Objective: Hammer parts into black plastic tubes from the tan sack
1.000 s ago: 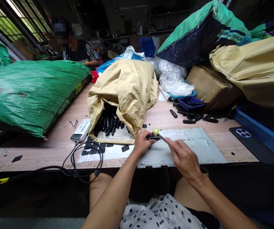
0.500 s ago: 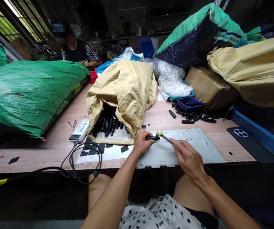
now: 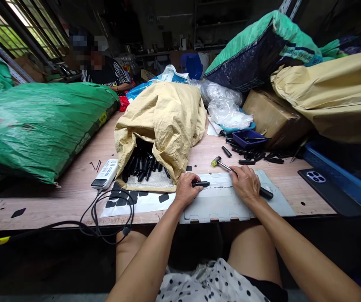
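Note:
My left hand [image 3: 185,189] is closed on a short black rod-like part [image 3: 201,184] that lies on the grey plate [image 3: 224,201] at the table's front edge. My right hand [image 3: 245,183] rests on the plate over the shaft of a small hammer [image 3: 227,167]. The hammer's yellow-green head [image 3: 214,162] lies on the wood just past the plate and its black grip sticks out to the right of the hand. An open tan sack [image 3: 164,121] with several black parts [image 3: 141,164] spilling from its mouth sits just behind my left hand.
A big green sack [image 3: 38,126] fills the left. A white power bank [image 3: 105,173] with a black cable [image 3: 111,214] lies front left. Loose black parts [image 3: 249,157], a blue tray [image 3: 248,137], a cardboard box [image 3: 274,115], a phone [image 3: 321,182] and more sacks are right. Another person [image 3: 101,69] sits far left.
My right hand has lowered the hammer from above the black part and moved it right, laying it on the table. My left hand has stayed on the black part.

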Motion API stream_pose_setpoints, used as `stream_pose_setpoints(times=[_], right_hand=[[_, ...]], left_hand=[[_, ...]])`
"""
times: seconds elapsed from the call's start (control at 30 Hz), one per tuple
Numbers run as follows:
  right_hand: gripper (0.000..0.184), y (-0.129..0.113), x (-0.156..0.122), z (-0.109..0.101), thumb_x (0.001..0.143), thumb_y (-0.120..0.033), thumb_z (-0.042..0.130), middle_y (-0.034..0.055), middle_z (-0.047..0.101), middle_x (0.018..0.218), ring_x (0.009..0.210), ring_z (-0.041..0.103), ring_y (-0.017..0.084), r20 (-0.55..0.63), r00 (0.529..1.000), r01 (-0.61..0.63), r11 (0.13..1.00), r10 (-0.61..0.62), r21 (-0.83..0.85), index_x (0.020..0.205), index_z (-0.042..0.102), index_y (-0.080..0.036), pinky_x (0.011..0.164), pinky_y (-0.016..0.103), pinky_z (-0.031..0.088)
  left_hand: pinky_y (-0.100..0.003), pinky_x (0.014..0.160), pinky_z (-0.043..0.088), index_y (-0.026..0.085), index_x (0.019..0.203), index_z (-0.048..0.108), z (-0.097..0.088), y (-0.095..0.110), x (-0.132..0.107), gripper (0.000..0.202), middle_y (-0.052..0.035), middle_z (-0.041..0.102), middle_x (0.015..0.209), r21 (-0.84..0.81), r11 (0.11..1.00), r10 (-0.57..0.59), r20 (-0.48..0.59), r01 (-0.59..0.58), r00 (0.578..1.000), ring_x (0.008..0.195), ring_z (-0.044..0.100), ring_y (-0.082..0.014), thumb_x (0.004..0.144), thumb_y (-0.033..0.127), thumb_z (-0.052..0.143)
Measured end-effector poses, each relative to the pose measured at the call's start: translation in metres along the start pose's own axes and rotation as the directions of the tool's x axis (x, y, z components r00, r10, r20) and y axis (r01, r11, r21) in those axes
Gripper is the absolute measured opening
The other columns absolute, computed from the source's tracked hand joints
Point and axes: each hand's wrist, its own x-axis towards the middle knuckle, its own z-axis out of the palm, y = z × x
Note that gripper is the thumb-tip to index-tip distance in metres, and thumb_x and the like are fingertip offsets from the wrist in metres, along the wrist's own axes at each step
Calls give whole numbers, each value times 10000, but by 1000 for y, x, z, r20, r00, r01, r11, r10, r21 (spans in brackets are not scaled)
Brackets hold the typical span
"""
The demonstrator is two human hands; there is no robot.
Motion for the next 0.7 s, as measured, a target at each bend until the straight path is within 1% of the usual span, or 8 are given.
stream_pose_setpoints(times=[0.13, 0.27, 0.37, 0.43, 0.53, 0.6, 0.63, 0.7], right_hand=[[305, -2, -3, 8, 989, -338, 509, 81, 625, 1016, 947, 462, 228, -40, 999, -14, 1000, 13, -22, 1179, 730, -249, 766, 349, 255], [289, -5, -4, 8, 995, -330, 500, 86, 610, 1013, 945, 450, 230, -55, 998, 11, 997, -15, -75, 1159, 719, -235, 754, 354, 234], [277, -8, -4, 8, 1004, -329, 487, 89, 603, 1021, 951, 450, 232, -53, 998, 27, 992, -33, -122, 1133, 709, -223, 748, 356, 224], [265, -9, -3, 8, 1004, -329, 489, 94, 599, 1022, 955, 449, 233, -54, 998, 28, 989, -36, -144, 1106, 706, -214, 745, 358, 218], [238, -11, -3, 7, 992, -322, 507, 98, 594, 1019, 952, 442, 234, -49, 998, 25, 987, -33, -160, 1065, 703, -207, 737, 362, 212], [230, -11, -3, 7, 988, -319, 511, 98, 592, 1018, 952, 440, 235, -45, 998, 27, 986, -35, -166, 1058, 700, -207, 734, 364, 213], [231, -12, -3, 6, 989, -319, 509, 97, 591, 1017, 951, 440, 235, -45, 998, 27, 985, -35, -170, 1058, 698, -207, 732, 365, 214], [237, -12, -3, 6, 993, -323, 498, 97, 590, 1016, 951, 444, 235, -49, 998, 32, 983, -41, -180, 1054, 695, -206, 730, 364, 215]], left_hand=[[-356, 868, 444, 228, 852, 676, 1, -1, 0, 187, -9, 680, 935, -1, 1000, 10, -10, -10, 1000, 955, 551, -224, 739, 126, 786], [-355, 858, 443, 226, 867, 674, 1, -1, -2, 205, -10, 675, 938, 17, 1000, 12, -7, -11, 1000, 950, 550, -224, 730, 141, 800], [-358, 864, 443, 222, 907, 682, 3, -2, -2, 250, -14, 669, 939, 45, 999, 30, -17, -29, 999, 953, 546, -228, 715, 188, 839], [-367, 876, 442, 221, 927, 694, 5, -3, 0, 244, -22, 668, 947, 71, 997, 34, -13, -33, 999, 965, 544, -235, 734, 225, 844], [-378, 903, 438, 222, 918, 707, 4, 0, 0, 161, -36, 669, 957, 95, 995, 26, 4, -27, 1000, 988, 544, -244, 798, 255, 808], [-381, 924, 439, 224, 942, 703, -2, 9, -6, 128, -43, 677, 979, 60, 997, 43, 14, -44, 999, 1003, 558, -246, 847, 282, 766], [-380, 931, 443, 226, 970, 700, -7, 16, -14, 128, -47, 684, 999, 17, 998, 58, 24, -59, 998, 1010, 570, -246, 874, 301, 740], [-368, 938, 456, 237, 1042, 698, -18, 32, -40, 165, -54, 704, 1045, -108, 991, 90, 93, -79, 992, 1019, 604, -241, 925, 351, 681]])
